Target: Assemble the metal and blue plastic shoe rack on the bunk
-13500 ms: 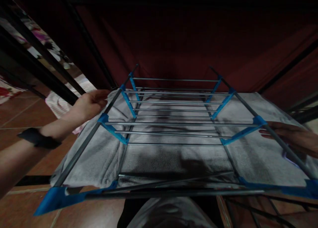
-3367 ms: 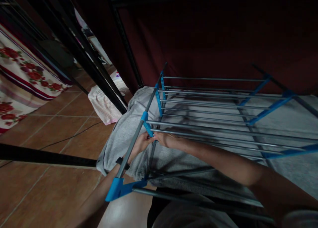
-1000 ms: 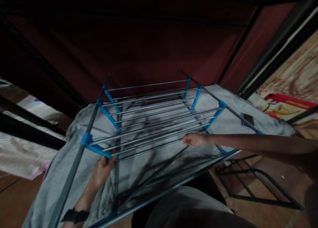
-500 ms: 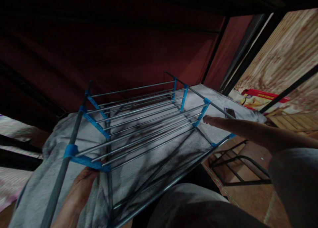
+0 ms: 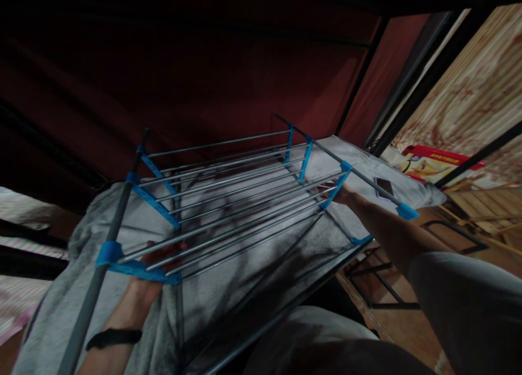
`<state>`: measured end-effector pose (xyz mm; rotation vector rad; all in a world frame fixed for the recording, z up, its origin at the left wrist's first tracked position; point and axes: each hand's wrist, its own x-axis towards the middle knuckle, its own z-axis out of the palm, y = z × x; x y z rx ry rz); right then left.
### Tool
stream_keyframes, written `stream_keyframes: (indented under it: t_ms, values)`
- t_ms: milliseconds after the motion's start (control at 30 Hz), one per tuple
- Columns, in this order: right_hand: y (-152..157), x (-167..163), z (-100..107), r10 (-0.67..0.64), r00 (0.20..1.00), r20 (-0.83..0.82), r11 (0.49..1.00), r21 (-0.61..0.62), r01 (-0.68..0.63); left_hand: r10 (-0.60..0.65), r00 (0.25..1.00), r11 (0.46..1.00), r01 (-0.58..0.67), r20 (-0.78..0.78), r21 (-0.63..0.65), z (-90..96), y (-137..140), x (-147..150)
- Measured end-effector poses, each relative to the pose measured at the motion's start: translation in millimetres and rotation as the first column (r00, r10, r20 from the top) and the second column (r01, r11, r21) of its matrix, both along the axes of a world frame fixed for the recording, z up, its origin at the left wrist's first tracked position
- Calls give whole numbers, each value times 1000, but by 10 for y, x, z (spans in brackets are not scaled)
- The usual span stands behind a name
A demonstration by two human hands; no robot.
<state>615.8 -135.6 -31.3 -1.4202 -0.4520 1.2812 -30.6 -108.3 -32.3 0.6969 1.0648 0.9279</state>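
A rack of grey metal tubes with blue plastic brackets [image 5: 141, 269] lies tilted on a grey blanket [image 5: 261, 211]. My left hand [image 5: 149, 282], with a dark band on its wrist, grips the near left bracket from below; its fingers show between the rods. On the far side, my right hand [image 5: 340, 194] holds the right bracket [image 5: 336, 184], its fingertips curled round to the inner side of the rods. The rods partly cover the fingers of both hands. Several rods span the two side poles [image 5: 120, 217].
A phone [image 5: 384, 188] rests on the blanket at the right. Beyond it are a red and yellow box [image 5: 440, 163] and a wooden slatted piece [image 5: 481, 201]. A dark frame [image 5: 387, 288] stands on the tiled floor. Dark red panels [image 5: 228, 86] rise behind the rack.
My left hand has moved further under the left bracket, its fingers now inside the rods. My right hand has shifted left onto the right bracket. The rack has barely moved.
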Motion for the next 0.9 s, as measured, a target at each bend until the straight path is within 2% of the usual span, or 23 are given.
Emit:
stream_keyframes:
  t_ms: [67, 200, 300, 400, 700, 833, 900]
  values:
    - [48, 43, -95, 54, 995, -84, 998, 37, -51, -6, 1000, 1000, 6, -4, -22, 15, 18, 37]
    - [88, 100, -267, 224, 972, -69, 972, 87, -218, -6, 1000, 999, 7, 16, -52, 17, 13, 65]
    - [116, 116, -307, 301, 953, -38, 953, 35, -300, -45, 997, 997, 49, 57, -66, 35, -12, 74]
    - [146, 112, -296, 292, 956, -41, 955, -41, -294, -36, 998, 997, 39, 48, -64, 49, -30, 91]
    - [199, 150, -379, 239, 971, 31, 961, -153, -231, 78, 997, 997, -78, 21, -8, -22, -95, 162]
    - [192, 179, -436, 215, 975, 56, 970, -128, -206, 98, 994, 994, -99, 37, 34, 20, -141, 240]
    - [179, 180, -455, 193, 966, 172, 980, -81, -181, 118, 992, 992, -119, 34, 33, 46, -151, 272]
